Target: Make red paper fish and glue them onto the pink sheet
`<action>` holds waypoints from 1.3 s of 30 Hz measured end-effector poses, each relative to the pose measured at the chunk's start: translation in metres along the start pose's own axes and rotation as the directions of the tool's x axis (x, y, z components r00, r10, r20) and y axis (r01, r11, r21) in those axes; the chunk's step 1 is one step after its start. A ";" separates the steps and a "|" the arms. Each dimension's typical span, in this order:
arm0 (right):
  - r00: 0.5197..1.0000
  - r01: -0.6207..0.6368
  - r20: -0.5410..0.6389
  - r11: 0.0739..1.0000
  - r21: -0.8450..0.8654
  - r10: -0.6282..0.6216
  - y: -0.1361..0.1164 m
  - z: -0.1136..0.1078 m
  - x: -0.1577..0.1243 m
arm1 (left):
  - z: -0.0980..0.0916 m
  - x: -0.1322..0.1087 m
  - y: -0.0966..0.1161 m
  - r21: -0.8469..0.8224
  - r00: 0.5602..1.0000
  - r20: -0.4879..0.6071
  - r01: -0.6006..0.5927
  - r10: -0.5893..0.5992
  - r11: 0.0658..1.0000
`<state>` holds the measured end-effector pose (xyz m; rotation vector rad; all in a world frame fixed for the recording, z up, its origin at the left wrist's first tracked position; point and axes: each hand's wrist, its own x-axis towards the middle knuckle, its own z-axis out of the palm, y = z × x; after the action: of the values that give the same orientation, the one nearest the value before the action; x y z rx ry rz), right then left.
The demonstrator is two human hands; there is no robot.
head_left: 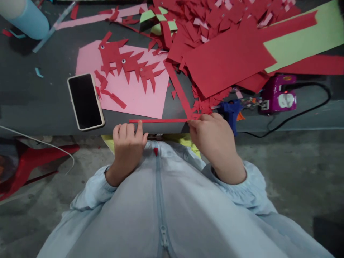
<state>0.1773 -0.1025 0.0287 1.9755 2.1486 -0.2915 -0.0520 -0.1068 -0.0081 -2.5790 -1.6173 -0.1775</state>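
Observation:
A thin red paper strip [163, 120] lies along the front edge of the table. My left hand [128, 140] rests at that edge, palm down, with the index fingertip touching the strip near its left end; the fingers are extended and grip nothing. At the other end, my right hand [215, 141] is closed, thumb and forefinger pinching the strip. Its remaining fingers are curled and partly hidden. Beyond the strip is a pink sheet [145, 102] carrying red paper fish shapes [126, 61] with googly eyes. A wider red strip [177, 86] slants down to the right hand.
A phone [86, 102] lies at left, near a blue-and-white cup [27, 18]. Right of my right hand sits a blue glue gun [231, 113], with a purple power box [281, 95] and black cable [303, 120]. Red sheets [231, 59] and a green sheet [303, 39] cover the back right.

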 end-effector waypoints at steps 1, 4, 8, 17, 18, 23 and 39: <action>1.000 0.009 0.002 1.000 -0.013 -0.009 -0.001 -0.001 0.001 | 0.001 0.000 0.001 -0.001 1.000 -0.008 -0.008 0.008 1.000; 0.999 0.026 0.020 0.999 -0.045 -0.026 -0.003 -0.003 0.003 | 0.004 0.002 0.008 0.006 0.998 -0.028 -0.064 0.064 0.998; 0.999 0.033 0.017 0.997 -0.063 -0.032 -0.004 -0.004 0.003 | 0.006 0.004 0.013 -0.113 0.974 -0.039 -0.226 0.223 0.967; 0.999 0.025 0.023 0.997 -0.068 -0.024 -0.005 -0.005 0.001 | 0.015 0.001 0.012 -0.083 0.981 -0.105 -0.173 0.164 0.981; 0.999 0.040 0.016 0.997 -0.063 -0.039 -0.007 -0.005 0.001 | 0.017 0.000 0.012 -0.085 0.981 -0.109 -0.170 0.160 0.982; 0.970 0.242 0.012 0.970 -0.003 -0.242 -0.031 0.000 0.004 | 0.021 -0.002 0.012 -0.134 0.986 -0.075 -0.161 0.152 0.978; 0.977 0.179 0.136 0.977 -0.116 -0.162 -0.019 0.005 -0.004 | 0.016 0.006 0.013 -0.087 0.984 -0.073 -0.168 0.162 0.982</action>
<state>0.1592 -0.1088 0.0253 1.6615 2.2002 -0.2898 -0.0372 -0.1043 -0.0227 -2.7297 -1.3973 -0.3281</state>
